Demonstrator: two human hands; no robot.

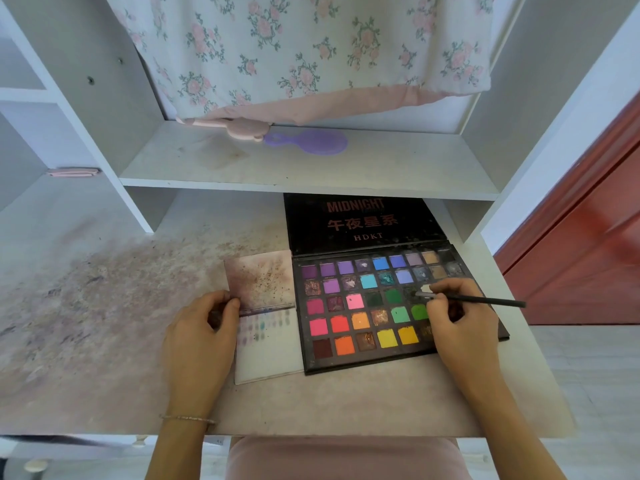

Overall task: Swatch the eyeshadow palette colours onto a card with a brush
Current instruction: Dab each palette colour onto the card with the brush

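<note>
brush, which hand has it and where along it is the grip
The right hand pinches the brush near its bristle end, handle sticking out to the right. The left hand holds the card by its left edge.

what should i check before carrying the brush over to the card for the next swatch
1. Brush gripped firmly in the right hand: ok.
2. Bristle tip down on a dark green pan of the palette: ok.
3. Powder actually picked up on the bristles: cannot tell.
4. Card steadied by the left hand at its left edge: ok.
5. Blank space left on the card below the swatch rows: ok.
6. Path from pan to card free of obstacles: ok.
</note>
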